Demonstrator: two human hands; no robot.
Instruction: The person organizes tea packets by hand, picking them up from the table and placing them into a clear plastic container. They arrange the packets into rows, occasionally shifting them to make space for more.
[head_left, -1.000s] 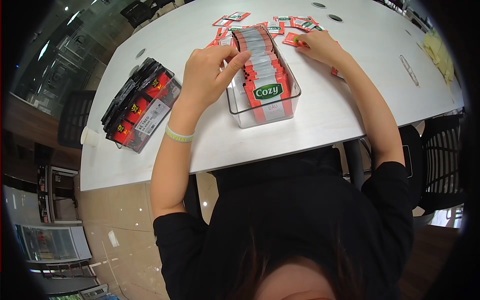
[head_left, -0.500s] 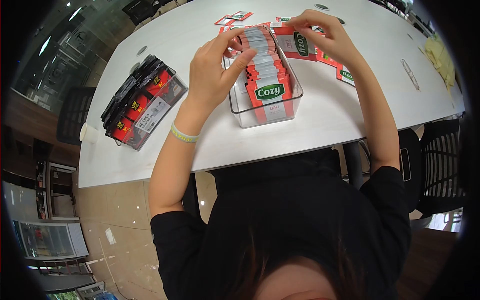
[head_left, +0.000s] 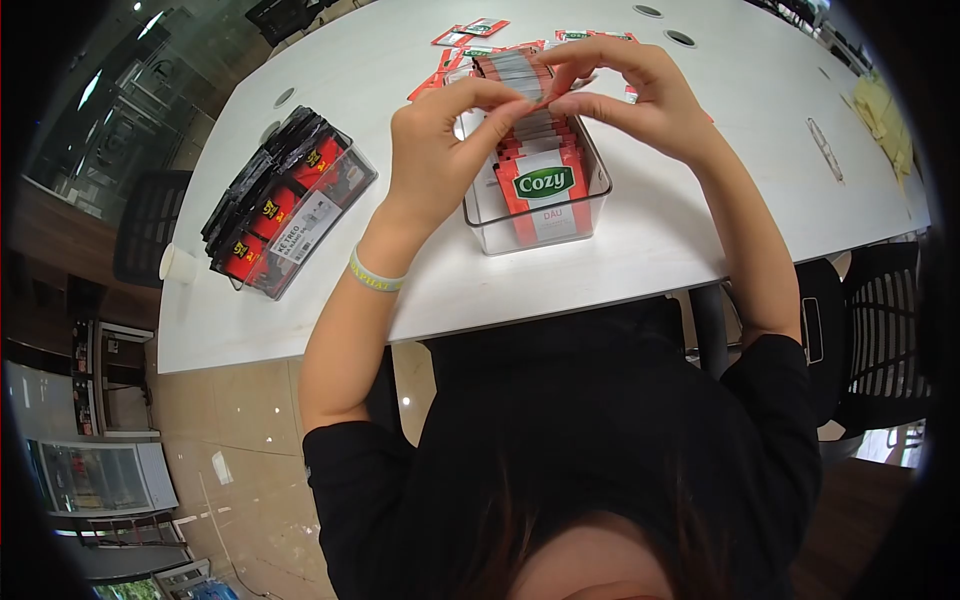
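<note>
Both my hands meet above a clear plastic box (head_left: 535, 243) packed with a row of upright red and white Cozy tea sachets (head_left: 545, 185). My right hand (head_left: 645, 100) pinches a tea sachet, seen almost edge-on and mostly hidden behind the fingers. From the other side my left hand (head_left: 440, 140) closes thumb and forefinger on the same sachet's near end. The front sachet in the box faces me, its green label showing. Part of the row's middle is covered by my fingers.
To the left stands another clear box (head_left: 318, 235) filled with black and red sachets, a white cup (head_left: 178, 265) beside it. Loose Cozy sachets (head_left: 485, 27) lie beyond the hands. At right are a pen-like object (head_left: 825, 150) and yellowish cloth (head_left: 880, 120).
My right hand has brought the Cozy sachet leftward from beside the box to over the row. My left hand has shifted slightly right and closed its fingers there.
</note>
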